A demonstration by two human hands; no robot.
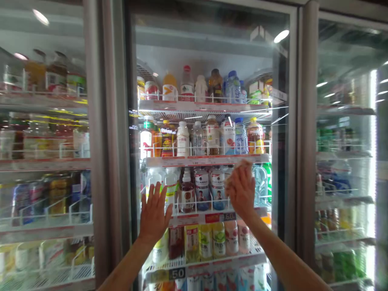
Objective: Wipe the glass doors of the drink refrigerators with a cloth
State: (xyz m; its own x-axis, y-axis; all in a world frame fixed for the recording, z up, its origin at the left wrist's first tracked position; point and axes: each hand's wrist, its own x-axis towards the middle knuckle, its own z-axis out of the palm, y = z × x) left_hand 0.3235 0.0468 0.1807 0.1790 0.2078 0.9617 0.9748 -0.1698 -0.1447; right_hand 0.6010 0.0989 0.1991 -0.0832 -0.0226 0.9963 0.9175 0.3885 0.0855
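Observation:
A closed glass door (212, 44) of a drinks fridge stands in front of me. My left hand (154, 214) lies flat against its left part, fingers spread, with nothing held. Farther right, my right hand (243, 192) presses a crumpled beige cloth (246, 165) to the glass. The cloth shows above and left of the fingers; the palm hides the rest of it. Behind the pane, shelves carry rows of bottles, among them a dark red bottle (187, 193) between my hands.
Thick metal door frames (112, 121) run upright at the left and right (306, 121). Neighbouring fridge sections hold more drinks, such as cans (59, 196) at left and bottles (341, 178) at right. Price strips (197, 162) line the shelf edges. Ceiling lights reflect in the glass.

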